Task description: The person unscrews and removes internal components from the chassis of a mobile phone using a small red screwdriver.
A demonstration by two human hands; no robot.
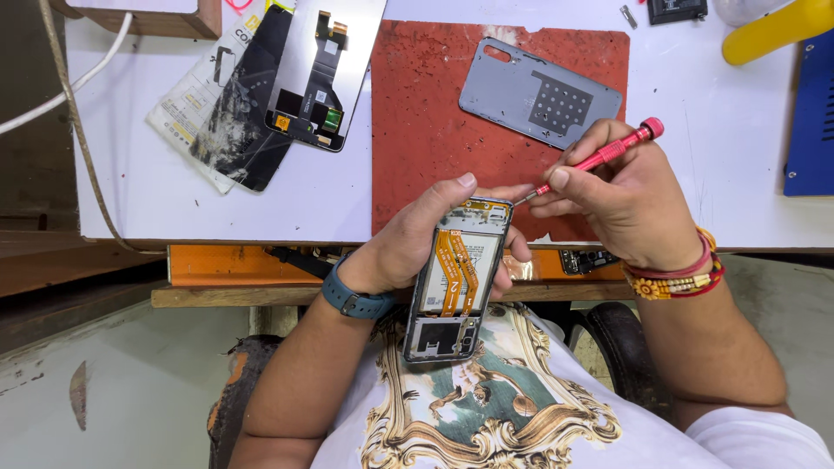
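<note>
The person wears a white T-shirt with a gold baroque print. On the left wrist sits a blue watch band; on the right wrist, red and yellow thread bracelets.

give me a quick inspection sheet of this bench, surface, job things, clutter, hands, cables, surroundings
surface: white bench top with a worn red mat on it.
job's things: opened phone, back off, orange flex cables showing; red precision screwdriver, tip at the phone's top edge.
clutter: grey back cover on the mat; cracked screen and a display panel lying on packaging; yellow object and blue item at the right edge.
grippers: left hand has its grip around the phone; right hand has its grip on the screwdriver.
cables: white cable and a brown cord at the left.
surroundings: orange shelf front under the bench; grey floor.
</note>
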